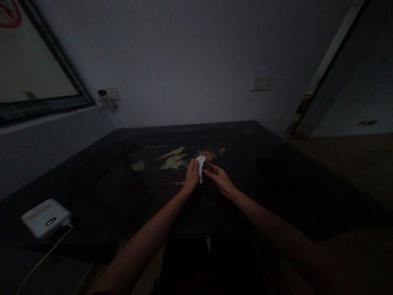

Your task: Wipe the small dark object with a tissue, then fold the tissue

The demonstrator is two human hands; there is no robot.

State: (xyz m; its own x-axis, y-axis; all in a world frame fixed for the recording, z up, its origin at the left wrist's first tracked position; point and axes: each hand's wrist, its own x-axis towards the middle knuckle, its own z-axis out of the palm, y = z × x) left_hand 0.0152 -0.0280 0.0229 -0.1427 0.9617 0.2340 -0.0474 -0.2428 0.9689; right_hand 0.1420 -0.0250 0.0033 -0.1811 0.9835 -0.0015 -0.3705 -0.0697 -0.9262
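My left hand point(192, 177) is closed, with a thin white piece of tissue or paper point(201, 166) pinched under the thumb. The white piece hangs upright, its lower end loose. Just to its right, my right hand point(221, 180) has its fingers and thumb closed around a small dark object point(207, 167). In this dim light its kind cannot be made out. Both hands are close together above the black table point(172, 213), and the dark object is beside the white piece; whether they touch is unclear.
The glossy tabletop carries a painted bird and flowers point(173, 159). A white box-shaped device point(46, 218) with a white cable point(46, 256) lies on the left. Wall sockets point(262, 84) are set in the back wall, and a plugged-in adapter point(107, 100) is near the window.
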